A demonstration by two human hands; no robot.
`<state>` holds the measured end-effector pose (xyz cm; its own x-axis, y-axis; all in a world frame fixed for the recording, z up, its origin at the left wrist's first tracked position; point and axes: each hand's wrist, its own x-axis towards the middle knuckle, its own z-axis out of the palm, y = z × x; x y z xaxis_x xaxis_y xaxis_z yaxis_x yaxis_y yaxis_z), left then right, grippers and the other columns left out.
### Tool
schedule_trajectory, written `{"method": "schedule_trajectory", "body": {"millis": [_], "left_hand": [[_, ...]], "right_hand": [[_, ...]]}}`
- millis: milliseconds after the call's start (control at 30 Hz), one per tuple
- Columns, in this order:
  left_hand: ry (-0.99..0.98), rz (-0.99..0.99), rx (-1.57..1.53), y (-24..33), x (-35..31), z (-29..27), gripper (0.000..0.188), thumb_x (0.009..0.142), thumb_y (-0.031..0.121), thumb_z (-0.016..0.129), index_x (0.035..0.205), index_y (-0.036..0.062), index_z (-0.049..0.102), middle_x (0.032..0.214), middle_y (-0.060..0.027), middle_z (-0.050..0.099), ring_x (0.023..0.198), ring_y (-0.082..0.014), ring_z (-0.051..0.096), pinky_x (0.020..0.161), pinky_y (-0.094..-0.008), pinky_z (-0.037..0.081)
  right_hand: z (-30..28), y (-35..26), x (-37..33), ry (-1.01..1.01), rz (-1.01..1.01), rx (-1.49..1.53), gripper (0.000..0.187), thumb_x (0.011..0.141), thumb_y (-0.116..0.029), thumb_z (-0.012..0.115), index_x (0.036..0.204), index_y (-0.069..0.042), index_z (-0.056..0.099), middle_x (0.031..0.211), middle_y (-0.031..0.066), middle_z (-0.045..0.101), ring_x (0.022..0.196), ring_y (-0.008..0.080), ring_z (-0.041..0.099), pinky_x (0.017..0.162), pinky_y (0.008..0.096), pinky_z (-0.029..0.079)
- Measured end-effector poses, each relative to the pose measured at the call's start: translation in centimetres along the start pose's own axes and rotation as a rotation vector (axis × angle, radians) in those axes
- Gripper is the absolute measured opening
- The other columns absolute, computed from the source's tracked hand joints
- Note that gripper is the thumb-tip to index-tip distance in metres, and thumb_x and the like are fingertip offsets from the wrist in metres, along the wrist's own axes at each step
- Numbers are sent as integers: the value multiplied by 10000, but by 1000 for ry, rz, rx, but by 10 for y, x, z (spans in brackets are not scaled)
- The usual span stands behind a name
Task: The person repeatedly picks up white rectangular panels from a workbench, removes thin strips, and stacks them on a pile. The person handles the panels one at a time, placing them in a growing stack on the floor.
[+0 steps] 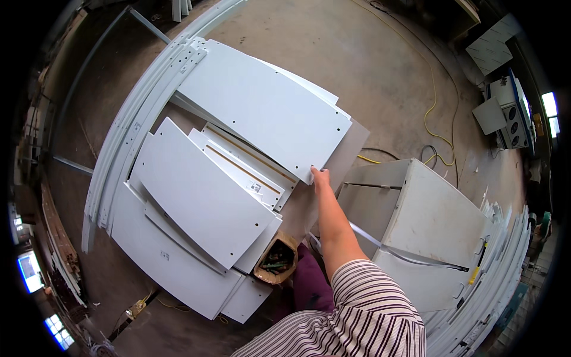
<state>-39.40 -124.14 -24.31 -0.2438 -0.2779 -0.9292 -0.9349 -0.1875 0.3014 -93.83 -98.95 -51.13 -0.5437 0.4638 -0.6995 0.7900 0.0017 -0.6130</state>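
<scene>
Right hand, nearly closed; gripping white panel, near corner

shirt: pale, dark-striped, short-sleeved | legwear: plain purple | right hand: bare

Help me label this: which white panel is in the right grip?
The topmost upper-centre panel: the right grip is on its near corner, away from the lower-left panels.

Place: a workshop
Floor: stained, concrete-looking
Yellow cable: trailing loose across that floor
White panels: drilled, stacked in piles
Long pale strips: massed at right
</scene>
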Motion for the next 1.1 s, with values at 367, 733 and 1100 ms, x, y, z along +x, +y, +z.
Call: {"method": "schedule_trajectory", "body": {"millis": [367, 733, 1100], "left_hand": [[18, 181, 11, 28, -20, 31, 211, 842, 163, 683, 941, 12, 576, 805, -65, 615, 777, -141, 599, 752, -307, 496], [-263, 100, -101, 15, 23, 20, 248, 924, 177, 571, 1102, 5, 559, 1013, -108, 646, 912, -126, 598, 827, -268, 471], [-384, 549, 231, 230, 150, 160, 241, 974, 190, 393, 1033, 10, 542, 860, -44, 566, 781, -134, 522, 762, -279, 447]], "right_hand": [[-5, 3, 16, -231, -76, 450, 167, 823, -108, 662, 836, -30, 515, 747, 42, 573, 578, 133, 540, 506, 257, 445], [-45, -63, 78, 149, -647, -509, 864, 713, -206, 756, 1384, 51, 276, 1383, 247, 364, 1290, 368, 355, 1080, 401, 303], [-64, -157, 123, 7, -678, -875, 846, 623, -330, 832, 1260, 43, 419, 1287, 215, 463, 1177, 356, 461, 995, 399, 395]]}}
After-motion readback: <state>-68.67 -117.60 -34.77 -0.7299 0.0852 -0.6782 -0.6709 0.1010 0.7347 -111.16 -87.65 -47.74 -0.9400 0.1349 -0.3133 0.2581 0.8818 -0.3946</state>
